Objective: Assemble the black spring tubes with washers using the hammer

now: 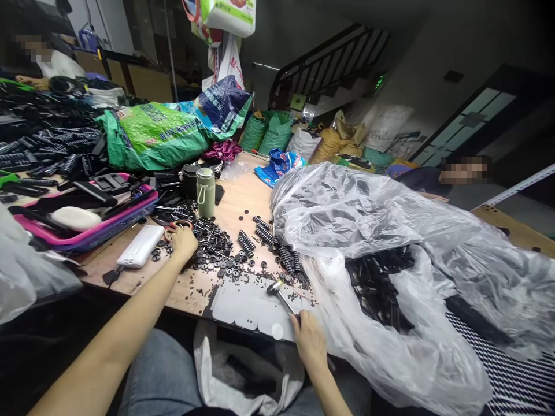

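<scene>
My left hand (pixel 184 244) is closed at the orange-handled scissors (pixel 184 223), fingers curled at the handles; the fingertips are partly hidden. In my right hand (pixel 310 337) is a small hammer (pixel 284 300), its metal head near a grey plate (pixel 243 301) at the table's front edge. Between the hands lie small black discs (pixel 228 267), thin metal pins and many tiny dark pieces. Several black ribbed rollers (pixel 246 242) rest behind the plate. A white power bank (pixel 141 246) lies left of my left hand.
A green flask (pixel 205 193) stands behind the scissors. The pink-rimmed basket (pixel 87 238) sits left, with black parts inside. Clear plastic sheeting (pixel 347 202) covers the right side. An open white sack (pixel 208 370) hangs below the table edge. Two other people are farther back.
</scene>
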Demonstrator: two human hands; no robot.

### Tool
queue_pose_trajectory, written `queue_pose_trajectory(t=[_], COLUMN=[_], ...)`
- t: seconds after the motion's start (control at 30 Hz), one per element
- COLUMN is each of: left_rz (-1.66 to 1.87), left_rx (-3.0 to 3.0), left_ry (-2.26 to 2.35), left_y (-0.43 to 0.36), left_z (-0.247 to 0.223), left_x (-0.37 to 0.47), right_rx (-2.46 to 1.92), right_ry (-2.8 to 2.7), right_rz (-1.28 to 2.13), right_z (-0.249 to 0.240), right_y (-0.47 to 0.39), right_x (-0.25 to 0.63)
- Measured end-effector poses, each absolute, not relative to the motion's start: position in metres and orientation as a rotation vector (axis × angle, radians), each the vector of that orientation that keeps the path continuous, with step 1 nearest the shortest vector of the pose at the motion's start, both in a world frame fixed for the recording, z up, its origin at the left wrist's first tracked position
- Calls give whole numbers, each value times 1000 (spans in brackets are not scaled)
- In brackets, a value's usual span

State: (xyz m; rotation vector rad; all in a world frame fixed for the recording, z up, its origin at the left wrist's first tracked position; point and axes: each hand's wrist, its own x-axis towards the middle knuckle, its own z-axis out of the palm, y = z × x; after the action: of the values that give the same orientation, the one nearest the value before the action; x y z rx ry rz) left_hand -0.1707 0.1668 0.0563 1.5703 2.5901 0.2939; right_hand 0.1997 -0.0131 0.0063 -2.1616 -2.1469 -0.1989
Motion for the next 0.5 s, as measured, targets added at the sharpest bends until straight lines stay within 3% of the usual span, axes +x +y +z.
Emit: queue_pose_trajectory(t=[0.3,0.5], left_rz=[282,495], left_rx=[1842,2068], left_ry=[2469,2255], left_y=[132,64], left_z=[46,36], left_x=[-178,-145], right_rx=[-2016,-1718], right_ry=[-2040,-2164], right_rz=[-157,144], right_z=[10,28], right_y=[-3,51], right_x=[190,123])
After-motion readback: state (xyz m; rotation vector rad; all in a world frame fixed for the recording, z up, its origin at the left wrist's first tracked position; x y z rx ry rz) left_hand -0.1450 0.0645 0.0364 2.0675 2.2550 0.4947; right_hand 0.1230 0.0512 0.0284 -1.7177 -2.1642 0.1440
